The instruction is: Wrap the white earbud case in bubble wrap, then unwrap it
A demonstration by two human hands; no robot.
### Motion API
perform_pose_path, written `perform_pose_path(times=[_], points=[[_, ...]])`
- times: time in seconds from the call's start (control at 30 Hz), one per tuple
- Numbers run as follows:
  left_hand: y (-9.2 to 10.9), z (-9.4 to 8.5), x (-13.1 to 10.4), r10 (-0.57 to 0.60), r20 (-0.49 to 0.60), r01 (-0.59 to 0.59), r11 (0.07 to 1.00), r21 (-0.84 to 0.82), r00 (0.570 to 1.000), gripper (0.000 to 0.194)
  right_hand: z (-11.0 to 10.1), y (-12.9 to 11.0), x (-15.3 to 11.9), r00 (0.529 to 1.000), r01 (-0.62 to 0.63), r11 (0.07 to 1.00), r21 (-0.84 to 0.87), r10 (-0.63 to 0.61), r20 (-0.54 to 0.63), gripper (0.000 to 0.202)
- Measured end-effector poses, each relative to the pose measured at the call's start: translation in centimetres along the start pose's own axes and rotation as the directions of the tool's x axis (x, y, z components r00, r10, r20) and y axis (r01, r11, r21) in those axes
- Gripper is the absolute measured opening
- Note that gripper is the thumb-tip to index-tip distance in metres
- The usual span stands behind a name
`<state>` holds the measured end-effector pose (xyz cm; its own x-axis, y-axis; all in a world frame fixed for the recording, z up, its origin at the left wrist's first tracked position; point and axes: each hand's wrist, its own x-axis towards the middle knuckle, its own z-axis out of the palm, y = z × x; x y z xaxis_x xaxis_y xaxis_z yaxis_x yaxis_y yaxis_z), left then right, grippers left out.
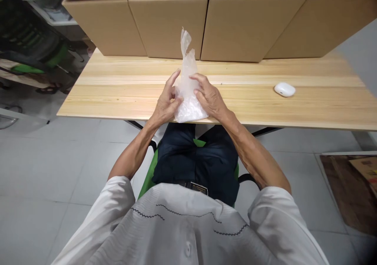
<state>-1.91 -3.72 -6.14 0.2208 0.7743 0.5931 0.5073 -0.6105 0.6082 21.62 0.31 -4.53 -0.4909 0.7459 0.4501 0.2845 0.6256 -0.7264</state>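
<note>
A translucent white plastic bag (pixel 190 90) stands near the front edge of the wooden table (pixel 250 107), its twisted, ragged top pointing up toward the boxes. Its lower part looks full of something whitish that I cannot make out. My left hand (pixel 169 100) is at the bag's left side, thumb and fingers curved round its edge. On the right side, my right hand (pixel 209 96) has its thumb and index finger against the plastic. Both hands grip the bag between them.
Large cardboard boxes (pixel 171 27) line the back of the table in stacked rows. A small white rounded case (pixel 284 89) lies to the right. Beyond the table's left end is a dark chair with green parts (pixel 32 41). Flattened cardboard (pixel 347 194) lies at the lower right.
</note>
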Motion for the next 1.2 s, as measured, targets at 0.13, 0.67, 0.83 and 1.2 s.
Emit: perform_pose_path(times=[0.13, 0.67, 0.83, 1.2], points=[[0.8, -0.3, 0.5, 0.041, 0.023, -0.041, 0.999, -0.02, 0.999, 0.096, -0.8, 0.2, 0.8, 0.989, 0.08, 0.997, -0.02, -0.077, 0.124, 0.059], [-1.4, -0.2, -0.7, -0.04, 0.052, 0.045, 0.993, -0.106, 0.998, 0.068, -2.8, 0.3, 2.0, 0.913, 0.172, 0.962, -0.214, -0.074, 0.402, 0.067], [-0.9, -0.1, -0.9, -0.04, 0.019, 0.04, 0.999, -0.03, 0.999, 0.056, -3.0, 0.0, 2.1, 0.91, 0.169, 0.948, -0.27, -0.045, 0.412, 0.052], [0.2, -0.1, -1.3, 0.095, -0.024, -0.092, 0.992, 0.089, 0.995, 0.049, -3.0, -0.4, 1.5, 0.92, 0.162, 0.941, -0.297, -0.034, 0.391, 0.044]])
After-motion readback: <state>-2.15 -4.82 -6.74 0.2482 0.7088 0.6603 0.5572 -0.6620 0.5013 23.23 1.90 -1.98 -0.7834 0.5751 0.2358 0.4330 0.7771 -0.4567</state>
